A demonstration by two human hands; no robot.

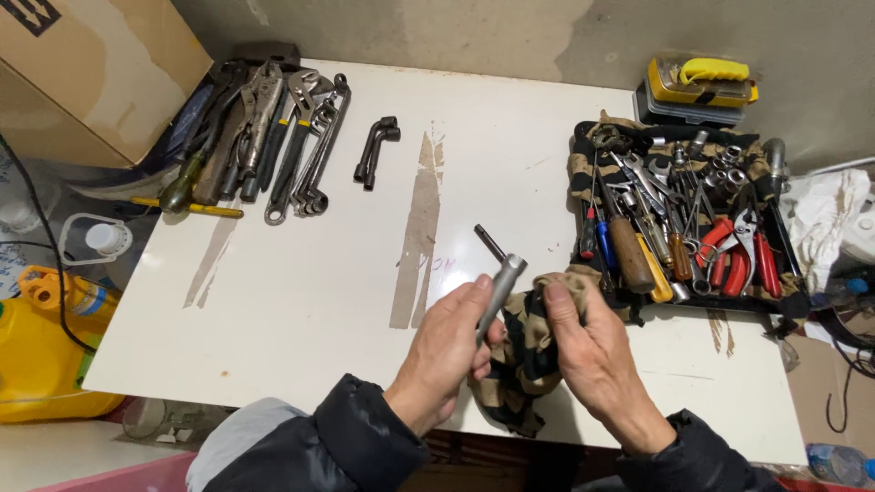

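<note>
While our left hand (448, 351) clasps the rigid, probably weighty grey steel socket wrench (499, 293) mid-shaft, our right hand's (591, 360) fingers pinch the soft camouflage rag (521, 351).

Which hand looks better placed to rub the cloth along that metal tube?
Probably the right hand: it already grips the camouflage cloth beside the metal tube, while the left hand is busy holding the tube.
</note>
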